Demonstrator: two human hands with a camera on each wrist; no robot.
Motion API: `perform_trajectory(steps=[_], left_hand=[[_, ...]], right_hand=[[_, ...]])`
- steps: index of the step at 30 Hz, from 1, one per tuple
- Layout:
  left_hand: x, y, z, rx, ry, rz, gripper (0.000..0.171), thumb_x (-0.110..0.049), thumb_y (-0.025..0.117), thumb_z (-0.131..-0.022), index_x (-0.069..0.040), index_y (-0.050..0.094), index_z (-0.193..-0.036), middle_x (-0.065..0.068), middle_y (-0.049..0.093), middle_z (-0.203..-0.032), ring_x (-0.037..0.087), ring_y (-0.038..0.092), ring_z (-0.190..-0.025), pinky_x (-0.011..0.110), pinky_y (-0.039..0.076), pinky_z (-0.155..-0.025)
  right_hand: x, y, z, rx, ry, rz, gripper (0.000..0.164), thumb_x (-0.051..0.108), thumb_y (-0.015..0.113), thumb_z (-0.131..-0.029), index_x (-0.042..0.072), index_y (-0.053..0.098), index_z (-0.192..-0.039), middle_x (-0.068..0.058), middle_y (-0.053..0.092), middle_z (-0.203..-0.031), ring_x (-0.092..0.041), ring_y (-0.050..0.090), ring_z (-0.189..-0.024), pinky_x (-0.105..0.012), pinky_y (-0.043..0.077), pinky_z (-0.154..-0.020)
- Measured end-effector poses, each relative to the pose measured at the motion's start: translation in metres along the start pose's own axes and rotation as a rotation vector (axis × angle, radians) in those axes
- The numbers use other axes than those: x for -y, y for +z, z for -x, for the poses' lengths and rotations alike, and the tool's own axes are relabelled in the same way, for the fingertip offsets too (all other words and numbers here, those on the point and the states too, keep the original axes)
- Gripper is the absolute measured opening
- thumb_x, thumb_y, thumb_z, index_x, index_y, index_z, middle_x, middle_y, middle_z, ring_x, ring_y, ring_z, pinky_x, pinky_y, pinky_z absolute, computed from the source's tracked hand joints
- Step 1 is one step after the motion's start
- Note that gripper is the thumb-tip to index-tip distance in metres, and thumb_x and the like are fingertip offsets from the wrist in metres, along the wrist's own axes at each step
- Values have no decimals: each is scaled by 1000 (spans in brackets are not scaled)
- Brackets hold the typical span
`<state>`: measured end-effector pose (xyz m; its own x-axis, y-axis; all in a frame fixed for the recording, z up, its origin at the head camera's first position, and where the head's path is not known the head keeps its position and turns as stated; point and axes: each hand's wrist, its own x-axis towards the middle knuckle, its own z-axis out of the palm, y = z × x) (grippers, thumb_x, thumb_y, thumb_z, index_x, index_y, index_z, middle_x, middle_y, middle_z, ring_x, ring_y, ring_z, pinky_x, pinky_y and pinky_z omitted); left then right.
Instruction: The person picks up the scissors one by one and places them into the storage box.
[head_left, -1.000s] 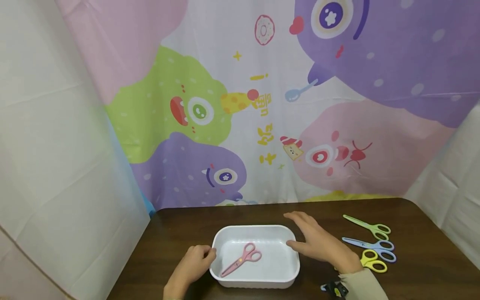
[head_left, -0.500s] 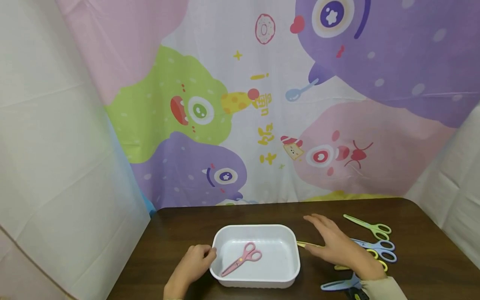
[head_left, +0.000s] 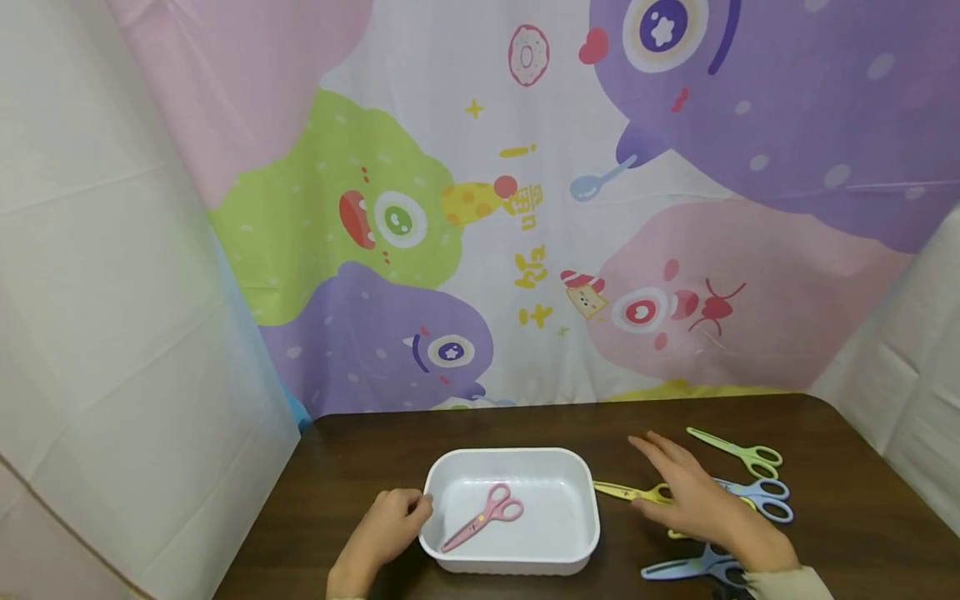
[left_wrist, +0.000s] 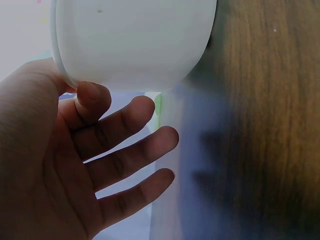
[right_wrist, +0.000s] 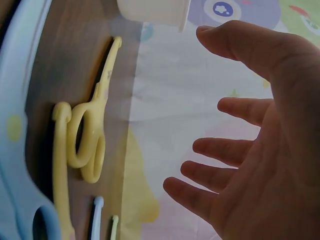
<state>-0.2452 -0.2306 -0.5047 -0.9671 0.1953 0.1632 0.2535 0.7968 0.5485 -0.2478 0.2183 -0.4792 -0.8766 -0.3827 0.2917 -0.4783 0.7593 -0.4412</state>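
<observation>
A white plastic tray (head_left: 555, 517) stands on the dark table with pink scissors (head_left: 468, 533) lying in it. My left hand (head_left: 386, 525) pinches its left rim between thumb and index finger; the left wrist view shows the other fingers spread below the tray wall (left_wrist: 135, 50). My right hand (head_left: 705, 504) hovers right of the tray, fingers spread and holding nothing. Under it lie yellow scissors (head_left: 615, 490), tip beside the tray. A second yellow pair (right_wrist: 60, 150), mostly hidden by this hand in the head view, shows in the right wrist view.
Green scissors (head_left: 731, 450) lie at the back right, with blue scissors (head_left: 752, 492) in front of them. Another blue pair (head_left: 678, 570) sits near the front, its handles partly behind the right sleeve. A patterned cloth (head_left: 540, 250) hangs behind the table.
My right hand has moved right, away from the tray's right rim, uncovering the yellow scissors and the front blue pair. My left hand and the tray have stayed put.
</observation>
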Motion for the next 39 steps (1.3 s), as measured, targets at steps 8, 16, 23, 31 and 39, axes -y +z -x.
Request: perform_trajectory(steps=[8,16,23,31,39], left_hand=[[0,0,0,7,-6,10,39,-22,59,-99,-17,49,-62,-11,38,-57,2,35,-54,21,30,-51],[-1,0,0,-1,0,7,39,-21,60,-99,-17,48,-62,-12,38,-57,1,35,-53,21,30,-51],[0,1,0,-1,-8,11,39,-21,60,-99,-17,48,-62,-12,38,-57,1,35,-53,21,30,-51],[-1,-1,-1,-5,-13,11,39,-22,60,-99,-17,49,-62,-11,38,-57,2,35,-54,22,31,-52],[-2,1,-1,1,-8,10,39,-21,60,-99,-17,49,-62,-11,38,-57,2,35,-54,22,32,-52]], right_hand=[[-7,0,6,19,21,8,83,35,82,-85,6,43,-153,-36,35,-155,-61,37,-138,-73,44,-96],[-20,5,12,14,46,31,85,34,86,-81,3,46,-150,-39,41,-150,-61,45,-133,-70,46,-96],[-29,5,13,43,75,47,85,37,85,-82,0,47,-148,-39,44,-146,-59,50,-128,-69,49,-93],[-33,2,11,133,128,43,88,41,81,-85,-6,42,-149,-41,44,-144,-59,51,-127,-67,49,-94],[-40,3,13,176,157,15,84,38,81,-87,-8,44,-147,-37,51,-138,-55,56,-122,-64,50,-93]])
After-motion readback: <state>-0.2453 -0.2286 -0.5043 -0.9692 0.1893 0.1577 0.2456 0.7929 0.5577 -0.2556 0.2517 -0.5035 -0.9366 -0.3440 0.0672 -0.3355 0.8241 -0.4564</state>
